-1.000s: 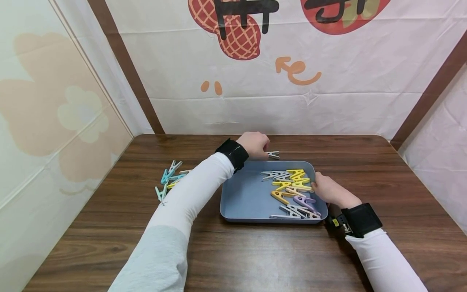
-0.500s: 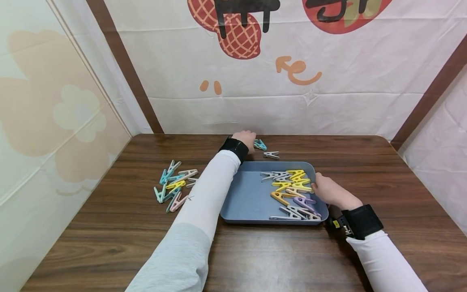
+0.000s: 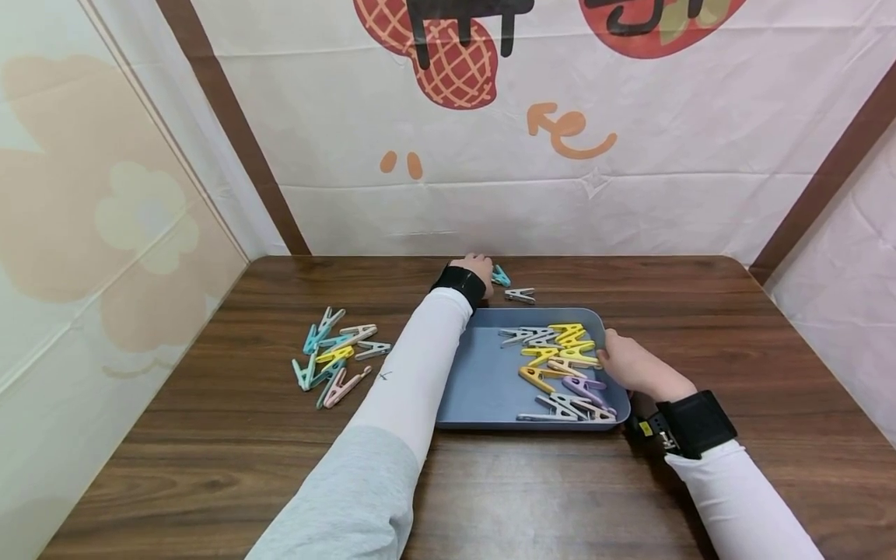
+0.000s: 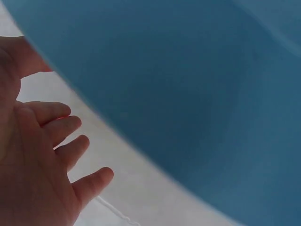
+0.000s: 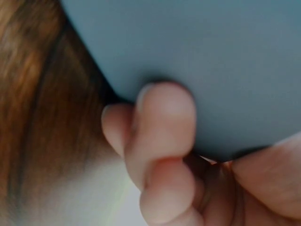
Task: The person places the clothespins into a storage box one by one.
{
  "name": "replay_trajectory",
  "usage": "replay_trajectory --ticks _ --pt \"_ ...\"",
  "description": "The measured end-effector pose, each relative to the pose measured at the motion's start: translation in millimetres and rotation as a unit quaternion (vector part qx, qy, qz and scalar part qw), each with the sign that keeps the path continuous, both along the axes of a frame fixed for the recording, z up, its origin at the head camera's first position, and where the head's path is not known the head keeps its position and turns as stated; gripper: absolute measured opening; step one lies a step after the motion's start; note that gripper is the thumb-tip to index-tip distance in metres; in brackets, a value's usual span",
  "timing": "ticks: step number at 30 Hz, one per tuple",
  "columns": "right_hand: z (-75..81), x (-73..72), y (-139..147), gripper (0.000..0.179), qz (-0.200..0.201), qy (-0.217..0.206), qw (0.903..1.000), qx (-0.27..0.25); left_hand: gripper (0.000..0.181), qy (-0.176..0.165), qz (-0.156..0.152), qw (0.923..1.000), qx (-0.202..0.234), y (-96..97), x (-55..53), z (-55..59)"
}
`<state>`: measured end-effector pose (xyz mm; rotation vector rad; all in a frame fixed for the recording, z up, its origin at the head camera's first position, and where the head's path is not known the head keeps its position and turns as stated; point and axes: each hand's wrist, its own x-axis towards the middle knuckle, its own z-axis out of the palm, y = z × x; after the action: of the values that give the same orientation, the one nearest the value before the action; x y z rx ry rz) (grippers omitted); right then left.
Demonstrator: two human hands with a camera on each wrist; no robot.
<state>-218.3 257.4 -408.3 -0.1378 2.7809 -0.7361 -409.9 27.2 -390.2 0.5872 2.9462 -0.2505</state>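
Observation:
In the head view a blue-grey tray [image 3: 469, 381] holds several yellow, grey and purple clothespins along its right side. My right hand [image 3: 640, 365] grips the tray's right rim, its fingers curled against the wall in the right wrist view. Behind the tray's far edge is my left hand [image 3: 476, 271], its fingers partly hidden in the head view. The left wrist view shows that left hand [image 4: 37, 150] with fingers spread and loose, beside a blurred blue surface [image 4: 164, 94]. Right of it on the table lie a blue clothespin [image 3: 500, 276] and a grey clothespin [image 3: 520, 295].
Left of my left sleeve, several blue, yellow, pink and white clothespins form a loose pile, among them a yellow clothespin [image 3: 335, 356]. The brown wooden table [image 3: 511, 490] ends at a printed white cloth [image 3: 490, 210] behind it.
My left hand has moved from beside the grey clothespin back and to the left, uncovering the blue clothespin. The left forearm has swung rightward, showing more of the pile. The right hand has stayed put.

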Motion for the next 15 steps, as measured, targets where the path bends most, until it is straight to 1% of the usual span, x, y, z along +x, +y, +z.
replay_trajectory --ticks 4,9,12,14,15 --pt "1.7 -1.0 0.2 0.032 0.0 0.008 1.0 0.006 0.052 -0.009 0.014 0.9998 -0.008 2.0 -7.3 -8.8" --pt "3.1 -1.0 -0.7 0.033 -0.002 0.008 0.9999 0.009 0.056 -0.024 0.012 0.9996 -0.009 2.5 -14.1 -16.6" --pt "2.9 -0.5 -0.2 0.033 -0.002 0.006 1.0 0.005 0.055 -0.029 0.011 0.9995 -0.003 2.6 -14.4 -17.0" --pt "2.2 -1.0 -0.2 0.032 -0.005 0.005 1.0 0.004 0.049 -0.027 0.011 0.9996 0.005 2.6 -12.7 -14.8" --pt "1.8 -1.3 -0.1 0.032 -0.007 0.004 1.0 0.003 0.043 -0.022 0.01 0.9997 0.008 2.7 -11.3 -12.6"
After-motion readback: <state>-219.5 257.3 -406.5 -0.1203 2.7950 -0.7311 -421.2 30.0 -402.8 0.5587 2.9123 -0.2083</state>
